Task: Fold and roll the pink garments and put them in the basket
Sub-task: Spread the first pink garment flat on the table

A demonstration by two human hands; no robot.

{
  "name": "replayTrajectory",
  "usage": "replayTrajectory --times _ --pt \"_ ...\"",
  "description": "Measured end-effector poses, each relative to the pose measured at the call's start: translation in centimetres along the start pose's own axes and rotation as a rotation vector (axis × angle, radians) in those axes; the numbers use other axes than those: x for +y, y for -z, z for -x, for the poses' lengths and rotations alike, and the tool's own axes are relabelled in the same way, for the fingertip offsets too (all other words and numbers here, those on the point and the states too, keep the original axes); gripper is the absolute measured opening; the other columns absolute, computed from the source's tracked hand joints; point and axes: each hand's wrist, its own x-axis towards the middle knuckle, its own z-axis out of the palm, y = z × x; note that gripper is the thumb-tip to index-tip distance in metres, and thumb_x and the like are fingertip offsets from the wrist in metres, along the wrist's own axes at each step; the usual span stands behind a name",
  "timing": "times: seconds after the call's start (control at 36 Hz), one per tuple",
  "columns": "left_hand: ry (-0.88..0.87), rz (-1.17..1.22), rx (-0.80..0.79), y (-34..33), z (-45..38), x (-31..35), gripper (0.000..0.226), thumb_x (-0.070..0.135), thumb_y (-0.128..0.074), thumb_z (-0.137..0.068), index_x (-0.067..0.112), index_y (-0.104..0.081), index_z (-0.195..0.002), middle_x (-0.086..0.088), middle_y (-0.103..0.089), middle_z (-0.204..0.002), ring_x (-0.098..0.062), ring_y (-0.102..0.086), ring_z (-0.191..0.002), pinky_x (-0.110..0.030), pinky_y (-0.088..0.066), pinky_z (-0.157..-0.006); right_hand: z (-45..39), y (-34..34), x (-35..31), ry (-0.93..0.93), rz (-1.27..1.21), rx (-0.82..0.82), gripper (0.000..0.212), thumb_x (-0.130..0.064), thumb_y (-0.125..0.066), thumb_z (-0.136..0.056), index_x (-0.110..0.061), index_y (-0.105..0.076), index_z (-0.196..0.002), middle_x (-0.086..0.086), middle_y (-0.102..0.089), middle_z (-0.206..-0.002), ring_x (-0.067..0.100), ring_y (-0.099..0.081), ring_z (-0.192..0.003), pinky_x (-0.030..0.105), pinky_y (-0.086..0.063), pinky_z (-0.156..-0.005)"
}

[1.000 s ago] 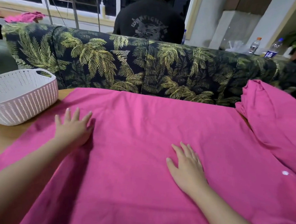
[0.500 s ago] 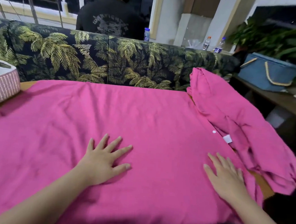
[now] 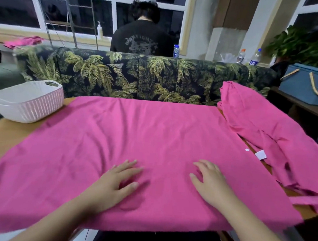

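Observation:
A large pink garment (image 3: 134, 137) lies spread flat over the wooden table (image 3: 6, 137). My left hand (image 3: 117, 183) rests palm down on its near middle, fingers spread. My right hand (image 3: 209, 181) lies flat on the cloth a little to the right, fingers loosely bent. A second pink garment (image 3: 262, 126) lies crumpled at the table's right end, with a white label and a white button showing. The white perforated basket (image 3: 27, 101) stands at the table's far left corner; nothing shows above its rim.
A palm-print sofa back (image 3: 138, 76) runs along the far side of the table. A person in a black shirt (image 3: 142, 37) stands behind it, facing away. A blue storage box (image 3: 309, 84) sits on a shelf at right. Bottles (image 3: 254, 57) stand behind the sofa.
Both hands slid over the cloth from left and centre toward the right, then back together near the front edge. My view swung right and returned, so the basket is in sight again.

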Motion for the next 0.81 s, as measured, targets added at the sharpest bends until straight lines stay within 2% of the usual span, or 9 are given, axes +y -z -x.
replayTrajectory --times 0.08,0.19,0.28,0.36,0.5,0.56,0.67,0.72,0.81 --pt "0.227 -0.129 0.177 1.5 1.0 -3.0 0.077 0.087 -0.006 -0.066 0.063 -0.018 -0.138 0.012 -0.017 -0.158 -0.010 -0.004 -0.147 -0.047 -0.009 -0.120 -1.8 -1.3 -3.0 0.119 -0.005 -0.040 0.053 -0.047 -0.037 -0.099 -0.030 -0.028 -0.149 -0.006 -0.020 -0.159 0.015 -0.008 -0.148 0.039 -0.008 -0.121" --pt "0.601 -0.358 0.077 3.7 3.5 -6.5 0.101 0.081 0.011 -0.053 0.048 -0.001 -0.149 0.004 0.004 -0.162 -0.026 0.006 -0.148 -0.054 -0.003 -0.115 -2.9 -3.0 -5.0 0.182 0.061 -0.115 0.060 -0.058 -0.030 -0.097 -0.040 -0.013 -0.151 -0.010 -0.003 -0.161 0.015 0.007 -0.148 0.047 0.003 -0.119" --pt "0.624 -0.382 0.040 4.1 4.6 -7.4 0.100 0.083 0.013 -0.052 0.052 0.002 -0.147 0.005 0.002 -0.162 -0.026 0.003 -0.148 -0.054 -0.005 -0.115 -3.0 -3.8 -5.1 0.184 0.139 -0.159 0.086 -0.080 0.004 -0.073 -0.044 -0.005 -0.151 -0.011 0.004 -0.161 0.017 0.011 -0.148 0.049 0.007 -0.118" --pt "0.625 -0.406 0.037 3.6 5.3 -7.1 0.098 0.084 0.014 -0.053 0.054 0.004 -0.146 0.006 0.002 -0.162 -0.026 0.003 -0.148 -0.053 -0.006 -0.115 -2.6 -3.7 -4.8 0.184 0.160 -0.151 0.103 -0.078 0.017 -0.054 -0.046 -0.002 -0.150 -0.012 0.006 -0.161 0.015 0.012 -0.147 0.046 0.008 -0.118" --pt "0.642 -0.394 0.030 3.3 6.1 -6.2 0.097 0.083 0.013 -0.054 0.054 0.005 -0.146 0.006 0.003 -0.162 -0.027 0.003 -0.148 -0.053 -0.005 -0.115 -1.3 -3.5 -4.7 0.185 0.168 -0.174 0.096 -0.083 0.012 -0.061 -0.047 -0.003 -0.149 -0.013 0.005 -0.160 0.013 0.012 -0.147 0.045 0.007 -0.119" --pt "0.667 -0.384 0.039 3.5 6.0 -5.7 0.093 0.083 0.007 -0.058 0.054 -0.006 -0.146 0.006 -0.006 -0.161 -0.026 -0.004 -0.147 -0.052 -0.009 -0.114 -1.3 -2.8 -5.1 0.170 0.167 -0.195 0.082 -0.085 -0.008 -0.076 -0.047 -0.014 -0.149 -0.012 -0.007 -0.160 0.014 0.001 -0.148 0.047 0.001 -0.119" --pt "0.675 -0.373 0.322 5.5 3.6 -6.1 0.044 0.061 -0.035 -0.092 0.043 -0.051 -0.129 0.001 -0.053 -0.130 -0.026 -0.042 -0.124 -0.044 -0.029 -0.100 -4.4 -1.3 -7.3 0.164 0.221 -0.050 0.043 -0.059 -0.034 -0.094 -0.034 -0.055 -0.123 -0.005 -0.053 -0.126 0.018 -0.041 -0.126 0.042 -0.024 -0.110" --pt "0.619 -0.362 0.488 6.7 1.3 -7.7 0.032 0.044 -0.047 -0.094 0.032 -0.061 -0.119 -0.005 -0.061 -0.115 -0.031 -0.048 -0.114 -0.044 -0.032 -0.094 -7.0 -1.2 -8.7 0.177 0.189 -0.001 0.038 -0.051 -0.038 -0.096 -0.029 -0.058 -0.119 -0.003 -0.055 -0.120 0.019 -0.044 -0.121 0.038 -0.030 -0.104" --pt "0.599 -0.315 0.500 8.4 -2.7 -10.9 0.034 0.034 -0.052 -0.093 0.025 -0.057 -0.126 -0.010 -0.054 -0.127 -0.034 -0.045 -0.119 -0.046 -0.033 -0.096 -11.0 -2.0 -10.6 0.225 0.136 0.029 0.039 -0.042 -0.041 -0.097 -0.024 -0.051 -0.130 -0.001 -0.049 -0.131 0.020 -0.039 -0.128 0.038 -0.030 -0.107"
